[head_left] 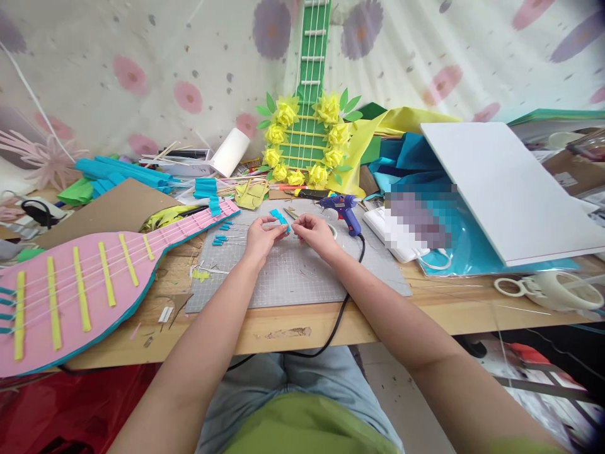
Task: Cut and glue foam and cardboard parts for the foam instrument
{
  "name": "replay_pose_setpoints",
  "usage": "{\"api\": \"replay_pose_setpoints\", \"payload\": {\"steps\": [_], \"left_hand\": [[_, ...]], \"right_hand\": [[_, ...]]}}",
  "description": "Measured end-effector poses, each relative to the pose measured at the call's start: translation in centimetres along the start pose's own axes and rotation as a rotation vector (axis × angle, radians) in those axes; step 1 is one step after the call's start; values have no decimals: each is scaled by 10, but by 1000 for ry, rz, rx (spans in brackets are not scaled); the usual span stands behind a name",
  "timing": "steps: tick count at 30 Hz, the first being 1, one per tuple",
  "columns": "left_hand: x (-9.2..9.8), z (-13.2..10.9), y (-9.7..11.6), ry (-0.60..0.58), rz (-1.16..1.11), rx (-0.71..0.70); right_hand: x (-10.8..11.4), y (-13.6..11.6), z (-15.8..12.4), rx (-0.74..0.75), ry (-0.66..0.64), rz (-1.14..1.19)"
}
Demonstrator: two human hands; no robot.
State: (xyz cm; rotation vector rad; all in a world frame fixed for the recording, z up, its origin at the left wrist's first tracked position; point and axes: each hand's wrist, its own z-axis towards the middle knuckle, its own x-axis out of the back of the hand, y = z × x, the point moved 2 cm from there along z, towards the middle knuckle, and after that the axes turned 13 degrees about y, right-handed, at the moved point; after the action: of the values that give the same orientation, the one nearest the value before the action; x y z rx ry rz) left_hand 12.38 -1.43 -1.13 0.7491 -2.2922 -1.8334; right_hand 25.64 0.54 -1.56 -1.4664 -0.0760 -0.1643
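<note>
My left hand [261, 238] and my right hand [312, 232] meet over a grey cutting mat [293, 277]. A small strip of blue paper [280, 219] is pinched in the left fingers, and the curled right fingers touch its end. Several small blue rolled pieces [222, 238] lie on the mat just left of my left hand. A blue glue gun [345, 210] rests on the mat right behind my right hand, its black cord running off the table's front edge.
A pink cardboard guitar [80, 287] with yellow strips lies at the left. A green guitar with yellow paper flowers [305, 135] stands at the back. A white board [505, 189] leans at the right over blue paper. A white tape dispenser [543, 289] sits near the right edge.
</note>
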Motion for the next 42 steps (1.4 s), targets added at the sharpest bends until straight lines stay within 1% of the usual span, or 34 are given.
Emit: {"api": "replay_pose_setpoints", "payload": {"steps": [3, 8, 11, 13, 20, 28, 31, 34, 38, 40, 42], "left_hand": [[-1, 1, -3, -52, 44, -13], [-1, 2, -5, -139, 116, -94], [-1, 1, -4, -189, 134, -116], [-1, 0, -4, -217, 120, -109], [-3, -3, -1, -246, 28, 6], [-3, -8, 6, -248, -43, 138], [-3, -8, 6, -242, -45, 190], [-1, -5, 6, -236, -73, 200], [0, -3, 5, -256, -70, 192], [0, -4, 5, -242, -37, 180], [1, -4, 5, -223, 7, 150]], "right_hand": [[0, -1, 1, -50, 7, 66], [1, -5, -2, -162, -100, 106], [5, -5, -2, -245, -106, 167], [7, -5, -1, -251, -90, 184], [7, -7, -1, -55, -31, 154], [10, -9, -2, 46, -150, 194], [13, -11, -1, 175, -157, 94], [17, -15, -1, 349, -134, -34], [21, -17, -3, 489, -104, -169], [21, -16, -4, 521, -101, -195], [20, -13, -3, 493, -98, -187]]}}
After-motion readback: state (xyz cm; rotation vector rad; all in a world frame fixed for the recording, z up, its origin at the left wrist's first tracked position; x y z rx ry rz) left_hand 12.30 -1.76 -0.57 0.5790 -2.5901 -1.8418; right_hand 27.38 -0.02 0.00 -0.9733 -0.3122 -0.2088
